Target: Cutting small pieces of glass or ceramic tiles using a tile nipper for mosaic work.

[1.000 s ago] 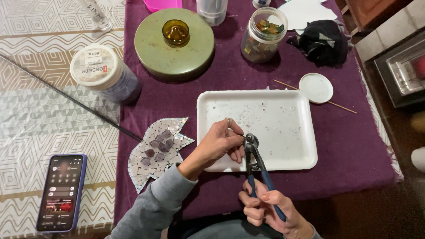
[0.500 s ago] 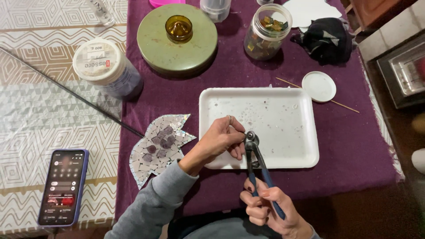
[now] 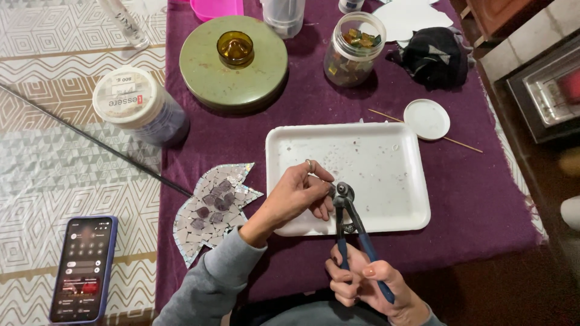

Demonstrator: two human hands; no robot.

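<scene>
While squeezing blue-handled nippers (image 3: pixel 353 232) at the counter's near edge, right hand (image 3: pixel 370 288) with fingers wrapped round the handles. Left hand (image 3: pixel 296 196), fingers pinching a tiny tile piece, too small to make out, at the steel head: likely brittle, sharp-edged, best held by its sides. Beyond: one white tray (image 3: pixel 399 151), one mosaic leaf (image 3: pixel 211 208), two jars.

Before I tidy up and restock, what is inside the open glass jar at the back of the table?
The glass jar holds small square glass tiles in amber, green and blue. Only the top layer and those against the wall show; the pieces deeper down are covered.
</scene>
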